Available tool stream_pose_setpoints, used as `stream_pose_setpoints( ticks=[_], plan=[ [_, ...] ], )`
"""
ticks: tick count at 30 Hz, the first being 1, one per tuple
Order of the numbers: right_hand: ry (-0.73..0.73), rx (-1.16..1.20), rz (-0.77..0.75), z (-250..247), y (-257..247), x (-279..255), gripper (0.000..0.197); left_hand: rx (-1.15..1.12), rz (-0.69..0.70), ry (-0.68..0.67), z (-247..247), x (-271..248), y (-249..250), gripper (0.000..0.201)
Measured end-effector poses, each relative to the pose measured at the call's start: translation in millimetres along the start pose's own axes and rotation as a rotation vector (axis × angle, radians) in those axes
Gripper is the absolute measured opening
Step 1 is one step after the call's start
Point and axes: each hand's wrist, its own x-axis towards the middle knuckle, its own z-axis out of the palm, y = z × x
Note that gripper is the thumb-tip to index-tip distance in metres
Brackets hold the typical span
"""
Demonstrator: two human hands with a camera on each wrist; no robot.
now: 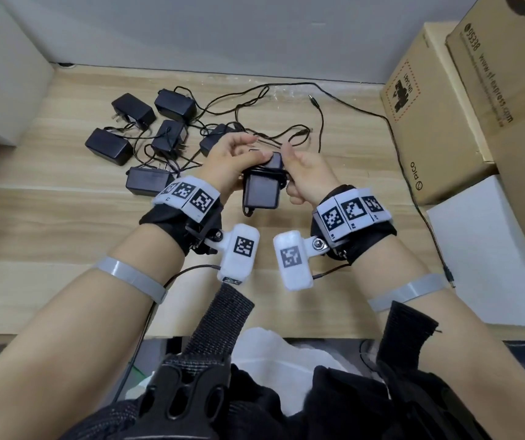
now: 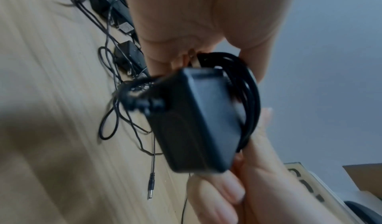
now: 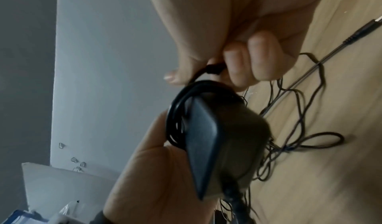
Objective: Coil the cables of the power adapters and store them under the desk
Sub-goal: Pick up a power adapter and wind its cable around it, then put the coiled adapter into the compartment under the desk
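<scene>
I hold a black power adapter (image 1: 260, 188) above the wooden desk (image 1: 64, 223), its cable (image 2: 249, 96) wound in several loops round the body. My left hand (image 1: 256, 149) grips the adapter's far end, fingers by the plug prongs (image 2: 193, 59). My right hand (image 1: 296, 168) pinches the cable's end (image 3: 214, 67) between thumb and fingers beside the coil (image 3: 177, 113). Several more black adapters (image 1: 134, 111) lie at the back left of the desk, their thin cables (image 1: 254, 93) tangled and uncoiled.
Cardboard boxes (image 1: 435, 115) stand along the right side with a white sheet (image 1: 483, 249) in front of them. A long loose cable (image 1: 407, 173) runs past the boxes to a barrel plug (image 1: 450, 277). A white box (image 1: 0, 74) stands at the back left.
</scene>
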Motion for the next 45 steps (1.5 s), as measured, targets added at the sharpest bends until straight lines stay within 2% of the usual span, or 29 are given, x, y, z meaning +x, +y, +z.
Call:
stream_pose_setpoints(
  ticks=[3, 5, 7, 10, 11, 14, 18, 22, 27, 32, 34, 37, 42, 43, 45],
  plan=[
    [-0.045, -0.084, -0.001, 1.6, 12.1, -3.8, 0.051, -0.004, -0.007, 0.097, -4.4, -0.4, -14.8, 0.026],
    [-0.112, -0.082, 0.028, 4.2, 17.2, -4.2, 0.038, -0.022, -0.025, 0.138, -9.8, -5.0, -26.2, 0.021],
    [-0.177, -0.033, 0.058, 10.9, 20.6, -4.1, 0.026, -0.049, -0.050, 0.121, -16.8, -13.8, -35.3, 0.015],
    [-0.215, 0.043, 0.079, 31.3, 32.7, -0.5, 0.029, -0.161, -0.084, 0.113, -31.9, -32.6, -47.9, 0.027],
    [-0.225, 0.082, 0.103, 40.3, 37.7, -0.7, 0.028, -0.211, -0.101, 0.144, -38.9, -39.5, -52.8, 0.025],
    [-0.289, 0.161, 0.159, 70.2, 47.9, -5.0, 0.026, -0.349, -0.132, 0.258, -62.8, -67.7, -69.9, 0.036],
    [-0.421, 0.188, 0.234, 118.4, 51.2, -22.7, 0.025, -0.498, -0.088, 0.350, -98.7, -120.6, -86.4, 0.051],
    [-0.578, 0.061, 0.228, 176.0, 58.5, -53.8, 0.022, -0.521, -0.033, 0.507, -135.6, -182.4, -105.1, 0.049],
    [-0.777, -0.067, 0.275, 265.2, 90.1, -114.0, 0.021, -0.642, -0.041, 0.843, -181.4, -278.7, -159.7, 0.039],
    [-0.954, -0.254, 0.323, 335.7, 153.4, -158.2, 0.022, -0.583, -0.158, 1.026, -216.1, -355.4, -227.8, 0.018],
    [-0.976, -0.294, 0.374, 356.1, 181.9, -166.7, 0.021, -0.570, -0.217, 1.085, -227.9, -372.4, -255.5, 0.021],
    [-0.953, -0.315, 0.448, 381.3, 224.9, -167.2, 0.019, -0.495, -0.266, 1.219, -245.9, -387.3, -291.9, 0.029],
    [-0.898, -0.368, 0.468, 427.5, 276.2, -140.5, 0.024, 0.056, -0.325, 1.573, -274.4, -416.6, -342.9, 0.053],
    [-0.893, -0.375, 0.460, 439.3, 282.7, -133.8, 0.025, 0.128, -0.367, 1.631, -277.5, -420.6, -349.3, 0.061],
    [-0.892, -0.385, 0.441, 463.3, 292.8, -122.5, 0.028, 0.124, -0.489, 1.710, -282.6, -424.1, -364.2, 0.076]
  ],
)
